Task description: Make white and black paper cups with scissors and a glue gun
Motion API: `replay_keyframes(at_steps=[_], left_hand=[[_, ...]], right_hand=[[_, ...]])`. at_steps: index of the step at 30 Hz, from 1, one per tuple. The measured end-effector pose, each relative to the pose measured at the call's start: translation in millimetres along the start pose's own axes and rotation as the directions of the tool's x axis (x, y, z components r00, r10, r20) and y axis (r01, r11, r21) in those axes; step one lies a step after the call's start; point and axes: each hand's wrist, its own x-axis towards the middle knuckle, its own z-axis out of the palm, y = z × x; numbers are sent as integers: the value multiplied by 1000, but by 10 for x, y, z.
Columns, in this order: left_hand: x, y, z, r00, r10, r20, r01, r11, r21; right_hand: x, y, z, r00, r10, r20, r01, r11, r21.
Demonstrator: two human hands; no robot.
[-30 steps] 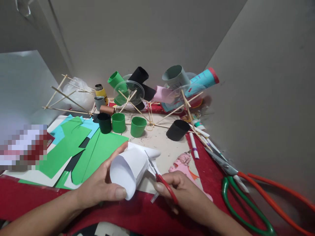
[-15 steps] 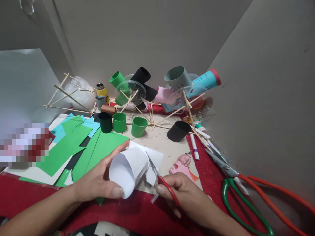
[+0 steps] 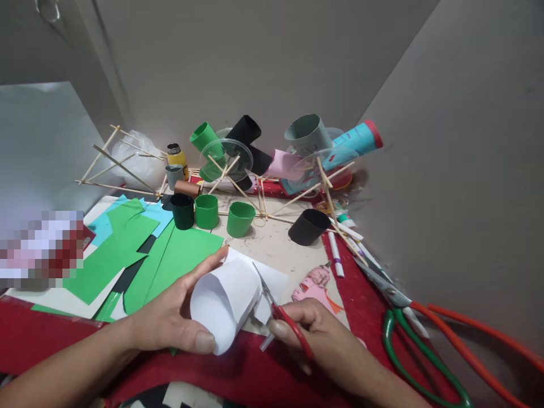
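My left hand (image 3: 182, 317) is wrapped around a rolled white paper tube (image 3: 238, 289), thumb on the near rim and fingers behind it. The tube's open end faces me. In my right hand (image 3: 310, 328) is a pair of small scissors (image 3: 283, 314) with red handles. Their blades lie at the tube's far right edge, by a flap of white paper (image 3: 274, 277) that sticks out behind. Whether the blades are apart is hard to see. Beneath my right fingers pokes a small clear strip (image 3: 267, 342); I cannot make out what it is.
Green paper sheets (image 3: 170, 277) lie at left. Beyond the tube stand green cups (image 3: 241, 220) and a black cup (image 3: 309, 226). A stick frame with plastic discs (image 3: 225, 160) rises behind. To the right are a pink glue gun (image 3: 312, 283), a marker (image 3: 335, 255) and large scissors (image 3: 395, 294).
The white tube has shifted slightly right and toward me in my left hand. My right hand with the scissors has barely moved.
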Motion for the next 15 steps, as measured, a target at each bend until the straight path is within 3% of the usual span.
replay_keyframes(at_steps=[6, 11, 15], left_hand=[[0, 10, -17, 1000, 5, 30, -5, 1000, -4], [7, 2, -45, 996, 81, -22, -81, 996, 26], [6, 36, -35, 998, 49, 48, -50, 998, 26]], right_hand=[[-7, -17, -6, 999, 28, -34, -29, 998, -51], [-9, -36, -8, 1000, 26, 3, -26, 999, -27], [-2, -47, 2, 998, 63, 10, -62, 998, -32]])
